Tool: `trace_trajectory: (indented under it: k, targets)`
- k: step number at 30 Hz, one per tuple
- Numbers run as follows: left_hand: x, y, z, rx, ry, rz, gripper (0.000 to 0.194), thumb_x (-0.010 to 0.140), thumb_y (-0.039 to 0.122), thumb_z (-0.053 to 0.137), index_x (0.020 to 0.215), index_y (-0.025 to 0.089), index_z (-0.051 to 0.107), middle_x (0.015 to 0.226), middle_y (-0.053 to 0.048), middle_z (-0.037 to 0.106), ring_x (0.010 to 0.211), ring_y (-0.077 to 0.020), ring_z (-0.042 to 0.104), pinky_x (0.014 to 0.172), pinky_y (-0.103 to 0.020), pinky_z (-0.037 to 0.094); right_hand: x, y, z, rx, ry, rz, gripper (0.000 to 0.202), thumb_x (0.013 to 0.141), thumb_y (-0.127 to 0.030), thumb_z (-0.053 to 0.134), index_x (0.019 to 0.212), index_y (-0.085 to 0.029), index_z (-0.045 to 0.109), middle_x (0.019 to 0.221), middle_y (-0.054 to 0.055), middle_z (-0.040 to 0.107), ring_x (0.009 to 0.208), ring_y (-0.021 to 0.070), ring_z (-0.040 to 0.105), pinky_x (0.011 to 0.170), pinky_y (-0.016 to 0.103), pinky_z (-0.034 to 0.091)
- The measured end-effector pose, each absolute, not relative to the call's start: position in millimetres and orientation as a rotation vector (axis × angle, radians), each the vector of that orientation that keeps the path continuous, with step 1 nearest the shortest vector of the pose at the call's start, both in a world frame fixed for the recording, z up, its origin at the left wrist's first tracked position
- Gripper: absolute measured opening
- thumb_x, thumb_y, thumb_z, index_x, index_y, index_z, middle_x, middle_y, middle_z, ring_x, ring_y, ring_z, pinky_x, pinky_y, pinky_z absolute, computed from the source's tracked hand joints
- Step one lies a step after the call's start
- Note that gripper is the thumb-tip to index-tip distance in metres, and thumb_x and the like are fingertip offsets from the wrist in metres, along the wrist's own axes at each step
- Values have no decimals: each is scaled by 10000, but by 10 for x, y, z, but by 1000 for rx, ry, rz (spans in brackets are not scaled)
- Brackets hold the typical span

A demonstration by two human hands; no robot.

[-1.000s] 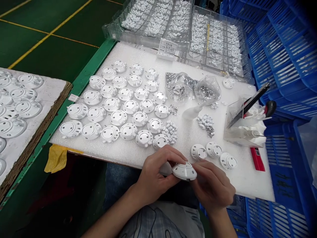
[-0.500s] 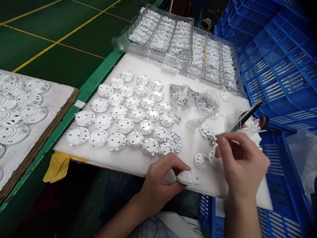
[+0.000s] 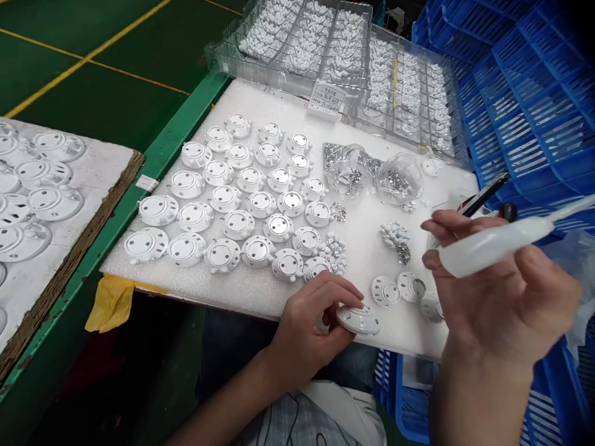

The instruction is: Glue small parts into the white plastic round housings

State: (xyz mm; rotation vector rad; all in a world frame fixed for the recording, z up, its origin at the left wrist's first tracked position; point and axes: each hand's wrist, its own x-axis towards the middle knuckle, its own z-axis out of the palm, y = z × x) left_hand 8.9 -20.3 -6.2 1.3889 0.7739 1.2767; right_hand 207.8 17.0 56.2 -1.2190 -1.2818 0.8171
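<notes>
Between the thumb and fingers of my left hand (image 3: 309,319) is a white round plastic part (image 3: 359,320), held tilted over the front edge of the foam board. My right hand (image 3: 497,291), palm turned up, holds a milky squeeze bottle (image 3: 497,246) with a long thin nozzle pointing to the right. Below and left of that hand lie a few loose round parts (image 3: 385,291). A pile of small white pieces (image 3: 394,234) and a little heap of screws (image 3: 403,253) lie just behind them. Rows of similar white parts (image 3: 258,251) cover the board's left side.
Plastic bags of small metal pieces (image 3: 398,179) sit on the foam board (image 3: 260,303). Clear trays (image 3: 302,46) of white parts stand at the back, a paper label (image 3: 326,99) before them. Blue crates (image 3: 515,105) rise on the right. A second board (image 3: 100,167) lies left.
The squeeze bottle, which stood on the board, is now up in my right hand, which has turned palm upward. My left hand still holds the round part. The view has shifted slightly.
</notes>
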Motion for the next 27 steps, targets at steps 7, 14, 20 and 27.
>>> trace_trajectory:
  k: [7, 14, 20, 27]
  targets:
    - [160, -242, -72, 1485, 821, 1235, 216, 830, 3, 624, 955, 174, 665, 951, -47, 673, 657, -105, 554, 517, -188, 434, 2164, 50, 412, -1107, -1283, 1014, 348, 910, -604, 642, 897, -269, 551, 530, -86, 279, 365, 94, 209, 314, 252, 175]
    - [194, -254, -78, 1529, 894, 1243, 201, 823, 19, 635, 937, 181, 670, 933, -39, 684, 594, -91, 505, 503, -192, 437, 2002, 195, 392, -1114, -1077, 957, 521, 854, -700, 636, 690, -237, 462, 590, -46, 295, 472, 112, 300, 416, 281, 255]
    - [216, -251, -84, 1551, 927, 1266, 210, 813, 14, 640, 937, 180, 681, 929, -40, 694, 619, -95, 539, 507, -183, 453, 1922, 134, 321, -967, -1150, 776, 556, 874, -514, 703, 553, -207, 370, 478, -45, 231, 475, 112, 315, 452, 284, 235]
    - [202, -241, -95, 1584, 907, 1275, 230, 814, 2, 630, 943, 183, 691, 934, -46, 715, 684, -122, 618, 514, -182, 480, 1900, 41, 212, -969, -1057, 834, 599, 809, -514, 748, 460, -204, 373, 423, -57, 224, 425, 88, 237, 481, 318, 172]
